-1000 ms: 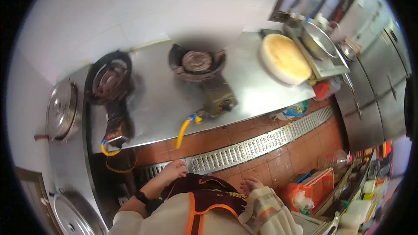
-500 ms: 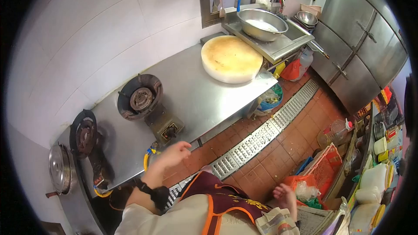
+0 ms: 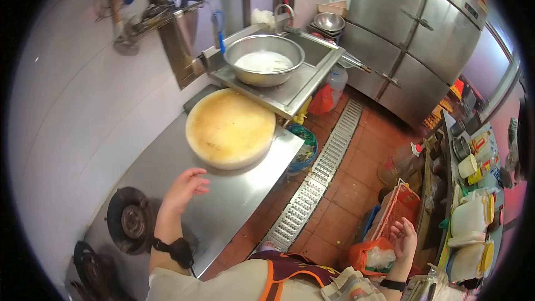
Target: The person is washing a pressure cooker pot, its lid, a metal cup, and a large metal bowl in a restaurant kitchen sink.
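Observation:
My left hand (image 3: 186, 190) hangs above the steel counter (image 3: 217, 203), its fingers loosely bent and apart, holding nothing. Just beyond its fingertips lies a thick round chopping board (image 3: 228, 128) with a browned top. My right hand (image 3: 404, 238) is raised at the lower right, fingers spread and curled a little, with nothing in it. Behind that hand are an orange plastic bag (image 3: 359, 255) and a red crate (image 3: 397, 212) on the floor. A large steel basin (image 3: 264, 61) with whitish contents stands on the sink's drainboard (image 3: 304, 92).
Two gas burners (image 3: 132, 218) sit on the counter left of my arm. A drain grate (image 3: 306, 203) runs along the tiled floor. A steel refrigerator (image 3: 412, 39) stands at the back, and a shelf with tubs (image 3: 468, 217) lines the right. A bin (image 3: 304, 153) is beside the counter.
The view has turned and moved toward the sink, so the board and basin appear closer. My left hand is now over the counter near the board; my right hand has risen.

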`<action>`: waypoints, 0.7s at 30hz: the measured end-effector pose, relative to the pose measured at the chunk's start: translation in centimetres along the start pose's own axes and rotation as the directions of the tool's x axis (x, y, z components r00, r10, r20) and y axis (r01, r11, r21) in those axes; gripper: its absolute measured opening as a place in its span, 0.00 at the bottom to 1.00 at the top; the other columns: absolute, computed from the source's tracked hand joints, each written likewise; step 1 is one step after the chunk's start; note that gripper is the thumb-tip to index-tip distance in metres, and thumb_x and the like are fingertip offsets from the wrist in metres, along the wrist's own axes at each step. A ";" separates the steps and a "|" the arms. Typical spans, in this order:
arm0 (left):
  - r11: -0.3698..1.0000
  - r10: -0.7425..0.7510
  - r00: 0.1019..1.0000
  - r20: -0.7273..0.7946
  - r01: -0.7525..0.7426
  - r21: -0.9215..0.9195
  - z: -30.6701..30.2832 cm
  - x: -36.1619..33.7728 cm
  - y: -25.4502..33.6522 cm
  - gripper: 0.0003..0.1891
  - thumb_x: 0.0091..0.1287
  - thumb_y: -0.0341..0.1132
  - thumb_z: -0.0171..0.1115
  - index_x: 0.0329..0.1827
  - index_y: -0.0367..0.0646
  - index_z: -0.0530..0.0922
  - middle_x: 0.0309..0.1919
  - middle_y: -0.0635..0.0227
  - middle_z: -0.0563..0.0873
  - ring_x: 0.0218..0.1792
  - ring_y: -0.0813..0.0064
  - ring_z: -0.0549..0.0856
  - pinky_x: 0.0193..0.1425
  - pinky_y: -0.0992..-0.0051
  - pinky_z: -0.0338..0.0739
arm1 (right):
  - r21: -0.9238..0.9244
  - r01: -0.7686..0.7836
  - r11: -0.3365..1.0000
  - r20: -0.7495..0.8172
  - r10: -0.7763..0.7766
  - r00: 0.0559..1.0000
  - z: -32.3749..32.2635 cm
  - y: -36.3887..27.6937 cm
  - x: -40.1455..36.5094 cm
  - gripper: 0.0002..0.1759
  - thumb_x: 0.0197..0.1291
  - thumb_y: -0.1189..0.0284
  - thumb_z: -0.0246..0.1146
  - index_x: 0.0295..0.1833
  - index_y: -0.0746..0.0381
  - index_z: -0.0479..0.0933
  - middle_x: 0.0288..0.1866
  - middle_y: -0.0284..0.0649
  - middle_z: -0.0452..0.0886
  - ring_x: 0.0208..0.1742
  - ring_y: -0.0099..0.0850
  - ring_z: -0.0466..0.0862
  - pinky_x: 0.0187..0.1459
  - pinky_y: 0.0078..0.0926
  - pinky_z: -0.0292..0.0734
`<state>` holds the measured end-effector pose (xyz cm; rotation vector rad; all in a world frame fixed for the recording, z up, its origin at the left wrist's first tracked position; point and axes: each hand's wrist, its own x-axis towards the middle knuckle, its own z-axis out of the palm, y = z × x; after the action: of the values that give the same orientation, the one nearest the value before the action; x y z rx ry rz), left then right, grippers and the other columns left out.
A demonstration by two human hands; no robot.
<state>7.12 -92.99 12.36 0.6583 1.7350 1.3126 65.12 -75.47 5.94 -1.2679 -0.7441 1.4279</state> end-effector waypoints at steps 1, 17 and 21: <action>1.000 -0.006 0.999 0.037 0.005 0.026 1.7 2.0 1.1 0.17 0.63 0.33 0.52 0.53 0.37 0.69 0.39 0.62 0.81 0.36 0.74 0.82 0.42 0.77 0.75 | 0.000 0.007 1.000 -0.036 -0.007 0.999 -0.4 -0.4 0.2 0.14 0.62 0.66 0.55 0.51 0.58 0.71 0.36 0.38 0.80 0.33 0.29 0.80 0.34 0.25 0.75; 0.979 -0.129 0.891 0.436 0.045 0.197 31.0 18.2 3.9 0.17 0.62 0.31 0.55 0.53 0.36 0.71 0.37 0.63 0.82 0.33 0.79 0.81 0.37 0.81 0.75 | 0.054 0.018 0.998 -0.397 0.005 0.918 -12.5 -6.9 15.8 0.17 0.60 0.65 0.57 0.51 0.62 0.72 0.36 0.40 0.79 0.34 0.32 0.80 0.35 0.26 0.75; 0.988 -0.087 0.930 0.358 0.034 0.150 34.4 21.2 4.1 0.14 0.63 0.30 0.52 0.51 0.37 0.71 0.35 0.61 0.83 0.30 0.76 0.83 0.38 0.79 0.77 | 0.093 -0.012 0.996 -0.279 0.038 0.959 -12.2 -9.7 22.6 0.15 0.61 0.68 0.55 0.51 0.64 0.72 0.39 0.45 0.80 0.36 0.34 0.81 0.37 0.27 0.76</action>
<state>25.58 -57.30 6.39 0.8626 1.5363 0.9584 81.75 -53.65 4.83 -1.3768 -0.4676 1.2519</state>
